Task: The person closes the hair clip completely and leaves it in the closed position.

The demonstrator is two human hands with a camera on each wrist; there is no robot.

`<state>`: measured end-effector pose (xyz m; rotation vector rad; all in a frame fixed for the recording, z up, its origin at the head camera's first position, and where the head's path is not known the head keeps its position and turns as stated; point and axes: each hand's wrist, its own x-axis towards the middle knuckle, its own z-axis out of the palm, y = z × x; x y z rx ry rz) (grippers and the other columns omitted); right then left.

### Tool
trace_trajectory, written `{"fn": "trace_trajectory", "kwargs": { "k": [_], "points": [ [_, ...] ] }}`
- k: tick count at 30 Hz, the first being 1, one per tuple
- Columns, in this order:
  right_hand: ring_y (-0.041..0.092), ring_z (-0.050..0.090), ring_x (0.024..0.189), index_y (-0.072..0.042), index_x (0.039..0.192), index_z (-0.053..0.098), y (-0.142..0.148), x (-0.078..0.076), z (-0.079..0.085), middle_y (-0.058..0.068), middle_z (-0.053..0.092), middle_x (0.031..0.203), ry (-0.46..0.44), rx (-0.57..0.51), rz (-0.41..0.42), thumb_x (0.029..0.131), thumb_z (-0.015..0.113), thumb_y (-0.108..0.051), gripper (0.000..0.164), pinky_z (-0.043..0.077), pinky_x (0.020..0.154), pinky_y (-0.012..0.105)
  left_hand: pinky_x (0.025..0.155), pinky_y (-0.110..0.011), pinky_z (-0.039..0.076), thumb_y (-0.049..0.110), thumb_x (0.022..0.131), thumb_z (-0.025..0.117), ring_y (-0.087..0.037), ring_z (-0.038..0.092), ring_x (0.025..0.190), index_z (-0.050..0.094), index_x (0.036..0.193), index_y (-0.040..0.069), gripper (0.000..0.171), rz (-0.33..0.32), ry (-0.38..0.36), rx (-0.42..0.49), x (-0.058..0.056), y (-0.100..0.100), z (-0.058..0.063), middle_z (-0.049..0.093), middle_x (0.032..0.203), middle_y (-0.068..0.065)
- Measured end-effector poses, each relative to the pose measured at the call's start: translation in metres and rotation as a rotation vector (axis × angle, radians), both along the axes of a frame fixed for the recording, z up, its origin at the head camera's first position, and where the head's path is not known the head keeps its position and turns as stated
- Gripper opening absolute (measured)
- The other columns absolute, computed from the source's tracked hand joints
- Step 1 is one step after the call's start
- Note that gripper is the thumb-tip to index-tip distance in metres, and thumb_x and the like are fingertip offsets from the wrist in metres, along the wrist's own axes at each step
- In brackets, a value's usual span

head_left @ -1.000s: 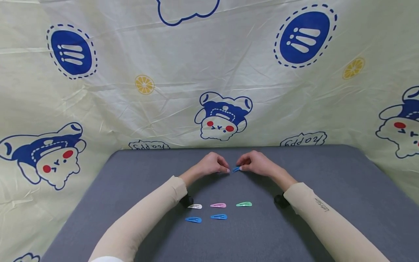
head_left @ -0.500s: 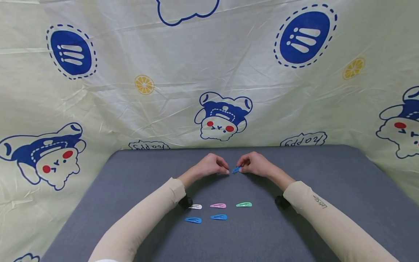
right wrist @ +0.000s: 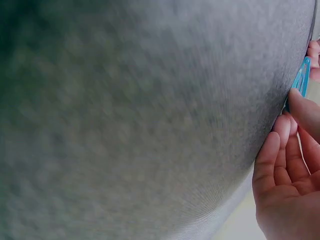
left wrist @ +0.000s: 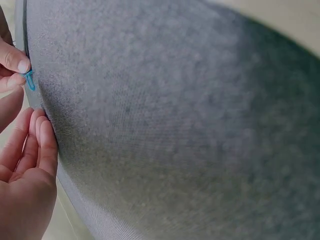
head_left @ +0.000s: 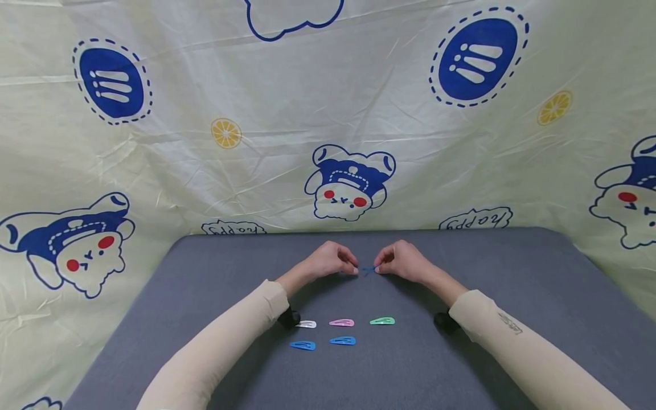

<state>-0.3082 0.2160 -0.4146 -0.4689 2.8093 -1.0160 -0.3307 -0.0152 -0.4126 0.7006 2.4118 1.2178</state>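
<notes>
Near the far side of the table, my right hand (head_left: 405,261) pinches a blue snap hair clip (right wrist: 300,80) between thumb and fingers. From the head view the clip appears as a thin shape with prongs spread apart. My left hand (head_left: 330,259) is just left of it, its fingertips facing the clip across a small gap. In the left wrist view the left fingers (left wrist: 47,145) are loosely bent and nothing shows between them and the thumb.
Closer to the person lie a white hair clip (head_left: 307,324), partly hidden by the left wrist camera, a pink clip (head_left: 341,322) and a green clip (head_left: 382,321). Two blue clips, one left (head_left: 303,345) and one right (head_left: 343,340), form a nearer row on the grey table (head_left: 410,376).
The blue clip in my right hand has turned from a broader view to a thin, pronged outline. The right hand has shifted slightly right; the left hand is nearly still.
</notes>
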Motion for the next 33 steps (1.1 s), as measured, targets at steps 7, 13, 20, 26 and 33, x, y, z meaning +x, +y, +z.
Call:
{"fn": "trace_trajectory", "kwargs": {
  "k": [7,13,20,26,33],
  "points": [
    [0.018,0.053,0.075,-0.006,0.090,0.075,-0.004,0.008,0.002,-0.002,0.067,0.081,0.018,-0.008,-0.021,0.088,0.074,-0.012,0.006,0.043,0.068,0.033,0.072,-0.026,0.048,0.015,0.087,0.076,-0.014,0.058,0.079,0.074,0.103,0.006,0.019,-0.001,0.018,-0.009,0.003,-0.006,0.004,0.069,0.089,0.001],
    [0.018,0.054,0.072,-0.006,0.090,0.075,-0.009,0.017,0.009,-0.001,0.066,0.079,0.077,-0.050,-0.010,0.089,0.073,-0.009,0.003,0.044,0.065,0.033,0.072,-0.027,0.049,0.017,0.087,0.076,-0.016,0.058,0.081,0.074,0.105,0.007,0.020,0.026,0.069,-0.006,0.009,-0.012,0.009,0.068,0.092,0.002],
    [0.018,0.056,0.074,-0.007,0.091,0.075,-0.016,0.027,0.020,-0.001,0.068,0.082,0.112,-0.085,-0.039,0.089,0.073,-0.009,0.003,0.048,0.066,0.033,0.075,-0.029,0.049,0.020,0.087,0.076,-0.017,0.058,0.084,0.074,0.108,0.008,0.024,0.061,0.138,0.015,0.016,-0.021,0.014,0.068,0.093,0.003],
    [0.018,0.057,0.077,-0.010,0.094,0.074,-0.021,0.040,0.024,-0.001,0.067,0.086,0.161,-0.099,-0.070,0.090,0.071,-0.008,0.005,0.050,0.070,0.033,0.077,-0.031,0.049,0.022,0.087,0.077,-0.019,0.058,0.086,0.073,0.110,0.006,0.028,0.077,0.131,0.059,0.023,-0.032,0.018,0.068,0.094,0.003],
    [0.017,0.059,0.077,-0.011,0.095,0.074,-0.026,0.056,0.029,-0.003,0.068,0.087,0.227,-0.141,-0.093,0.091,0.072,-0.012,0.005,0.052,0.069,0.034,0.079,-0.031,0.050,0.020,0.086,0.078,-0.017,0.060,0.088,0.073,0.110,0.003,0.029,0.049,0.171,0.112,0.033,-0.041,0.023,0.068,0.094,0.003]
  ]
}}
